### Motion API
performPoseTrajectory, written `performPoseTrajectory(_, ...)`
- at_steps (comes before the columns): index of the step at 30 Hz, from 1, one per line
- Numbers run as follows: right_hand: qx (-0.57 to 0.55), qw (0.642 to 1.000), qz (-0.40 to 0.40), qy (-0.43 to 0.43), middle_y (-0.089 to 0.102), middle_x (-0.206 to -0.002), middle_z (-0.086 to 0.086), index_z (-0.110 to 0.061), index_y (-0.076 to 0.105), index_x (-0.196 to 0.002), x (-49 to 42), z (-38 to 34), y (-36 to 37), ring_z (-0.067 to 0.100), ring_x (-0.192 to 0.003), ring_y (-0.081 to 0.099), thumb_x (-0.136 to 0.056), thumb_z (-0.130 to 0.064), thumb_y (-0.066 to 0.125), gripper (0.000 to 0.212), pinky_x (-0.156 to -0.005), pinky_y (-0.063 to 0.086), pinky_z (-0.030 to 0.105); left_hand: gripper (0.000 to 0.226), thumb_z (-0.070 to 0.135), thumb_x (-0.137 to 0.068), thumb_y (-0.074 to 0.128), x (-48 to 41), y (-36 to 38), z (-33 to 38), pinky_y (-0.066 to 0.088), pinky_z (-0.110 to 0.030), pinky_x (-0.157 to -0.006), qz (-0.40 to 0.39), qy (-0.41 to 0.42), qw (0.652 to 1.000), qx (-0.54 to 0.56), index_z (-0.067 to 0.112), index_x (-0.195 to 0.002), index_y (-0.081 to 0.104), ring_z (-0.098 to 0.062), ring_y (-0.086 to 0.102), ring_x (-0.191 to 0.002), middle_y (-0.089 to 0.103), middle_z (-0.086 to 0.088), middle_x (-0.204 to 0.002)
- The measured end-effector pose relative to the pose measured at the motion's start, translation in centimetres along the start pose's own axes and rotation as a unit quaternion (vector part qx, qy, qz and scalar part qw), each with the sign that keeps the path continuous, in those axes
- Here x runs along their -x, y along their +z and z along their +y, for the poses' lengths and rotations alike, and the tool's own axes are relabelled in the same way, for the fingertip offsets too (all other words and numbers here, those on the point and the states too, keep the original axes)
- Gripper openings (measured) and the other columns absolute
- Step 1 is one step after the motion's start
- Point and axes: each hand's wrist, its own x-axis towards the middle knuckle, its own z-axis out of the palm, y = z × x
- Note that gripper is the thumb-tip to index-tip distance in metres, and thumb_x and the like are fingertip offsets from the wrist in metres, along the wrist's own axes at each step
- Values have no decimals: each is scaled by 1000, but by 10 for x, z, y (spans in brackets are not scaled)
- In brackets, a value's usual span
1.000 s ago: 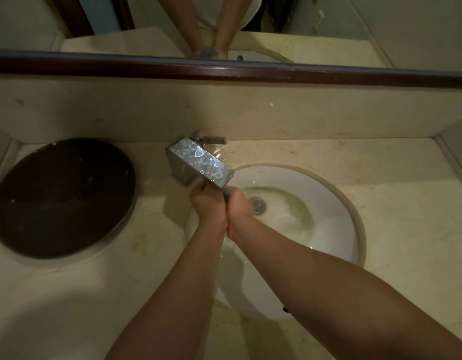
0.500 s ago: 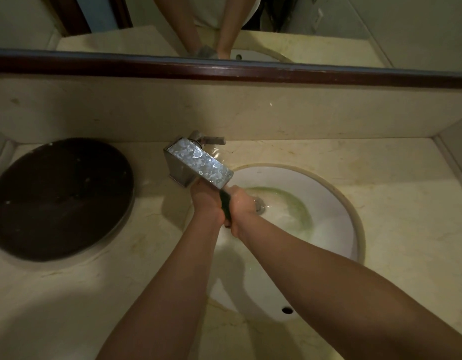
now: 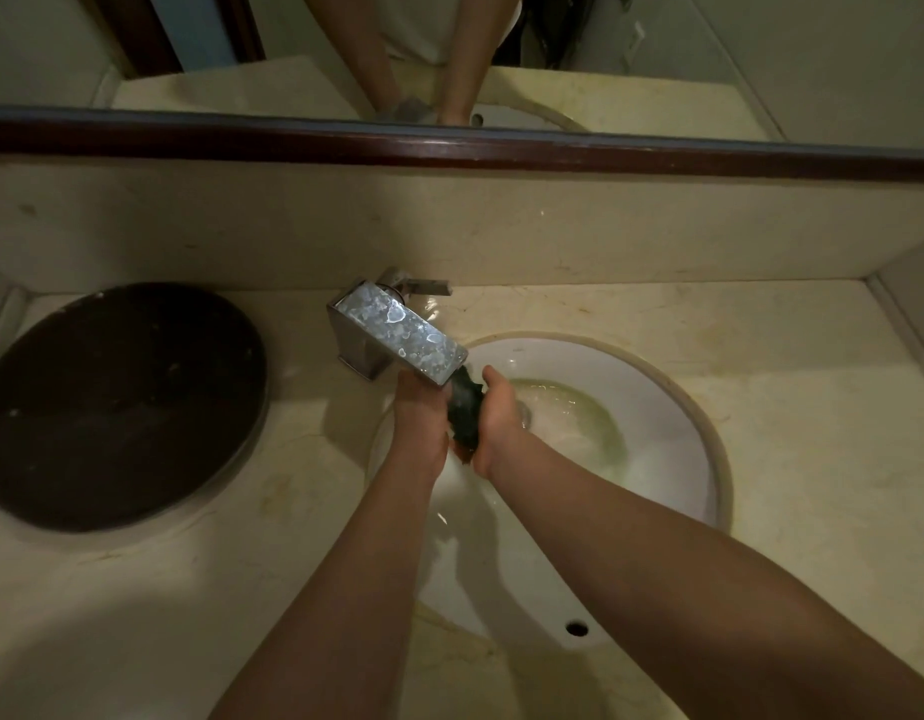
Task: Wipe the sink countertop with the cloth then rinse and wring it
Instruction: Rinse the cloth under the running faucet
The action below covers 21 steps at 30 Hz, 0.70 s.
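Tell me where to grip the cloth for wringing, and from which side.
Grip the cloth at its two ends, one hand from each side. It is bunched into a narrow roll under the faucet, over the basin; the left hand and right hand hold its flanks, so twisting there should work.

We see two bare arms: the left forearm [image 3: 345, 589] comes in from 6 o'clock and the right forearm [image 3: 683, 553] from 4 o'clock, both uncovered up to the wrists. The left hand [image 3: 420, 413] and right hand [image 3: 498, 413] are bare as well. At 12 o'clock the mirror [image 3: 761, 54] reflects both forearms and a pale, whitish top [image 3: 418, 28] over the torso.
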Motion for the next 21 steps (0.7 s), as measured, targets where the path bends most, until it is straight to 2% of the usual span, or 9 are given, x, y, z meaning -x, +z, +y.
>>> performPoseTrajectory(2, 11, 1000, 2, -1, 62, -62, 0, -17, 62, -85, 2, 0, 3, 17, -57, 54, -90, -54, 43, 42, -49, 41, 21, 16, 1, -89, 43, 0, 0, 2, 52, -42, -80, -17, 3, 997, -71, 5, -101, 53, -33, 63, -92, 62, -16, -95)
performPoseTrajectory(4, 14, 1000, 4, -11, 58, -56, 0, -17, 59, -79, 1, -1, 2, 17, -52, 49, -93, -50, 41, 41, -44, 34, 22, 12, 1, -86, 51, 1, -1, 2, 55, -39, -77, -22, 16, 993, -117, 8, -94, 57, -31, 64, -92, 65, -13, -94)
performPoseTrajectory(6, 12, 1000, -5, -22, 57, -46, 0, -15, 57, -72, 5, -6, -2, 18, -51, 47, -96, -47, 39, 44, -47, 31, 25, 15, 8, -82, 66, 2, -3, 4, 56, -37, -78, -17, 13, 991, -129, 20, -83, 57, -27, 65, -92, 66, -8, -92)
performPoseTrajectory(9, 9, 1000, -3, -27, 58, -41, -1, -15, 57, -69, 5, -10, -3, 17, -54, 51, -97, -42, 43, 41, -51, 35, 26, 26, 30, -62, 78, -1, -5, 7, 55, -42, -88, -14, 26, 988, -155, 22, -79, 61, -26, 68, -94, 70, -12, -99)
performPoseTrajectory(11, 19, 999, 5, -30, 62, -48, 0, -14, 58, -73, 2, -10, -1, 17, -54, 53, -95, -40, 48, 35, -46, 40, 21, 30, 37, -59, 75, -1, -4, 8, 56, -43, -87, -9, 22, 988, -152, 20, -80, 62, -26, 68, -94, 71, -11, -99)
performPoseTrajectory(14, 40, 998, 6, -42, 64, -69, 1, -16, 65, -86, 0, -4, 6, 15, -56, 58, -88, -40, 53, 26, -40, 42, 15, 21, 23, -73, 77, -1, 1, 8, 56, -45, -86, 32, 9, 992, -121, 18, -83, 59, -29, 67, -95, 69, -11, -99)
performPoseTrajectory(16, 47, 998, -3, -45, 69, -79, 2, -17, 70, -96, -5, -1, 8, 16, -65, 62, -86, -45, 53, 34, -45, 45, 16, 16, 17, -76, 74, -5, 2, 5, 55, -49, -89, 52, 38, 990, -123, 19, -82, 59, -30, 67, -98, 69, -14, -104)
performPoseTrajectory(19, 38, 998, -11, -53, 74, -96, 2, -18, 71, -109, -7, 1, 8, 19, -79, 69, -85, -57, 48, 51, -56, 49, 21, 26, 17, -80, 74, -10, 1, 3, 53, -47, -94, 52, 53, 990, -124, 14, -105, 65, -26, 66, -104, 69, -6, -110)
performPoseTrajectory(21, 30, 997, -13, -65, 75, -96, 1, -20, 72, -110, -6, 0, 10, 18, -79, 70, -82, -58, 50, 52, -57, 49, 21, 12, 19, -81, 74, -11, 2, 3, 54, -48, -89, 48, 55, 991, -109, 24, -88, 65, -25, 68, -96, 69, 2, -92)
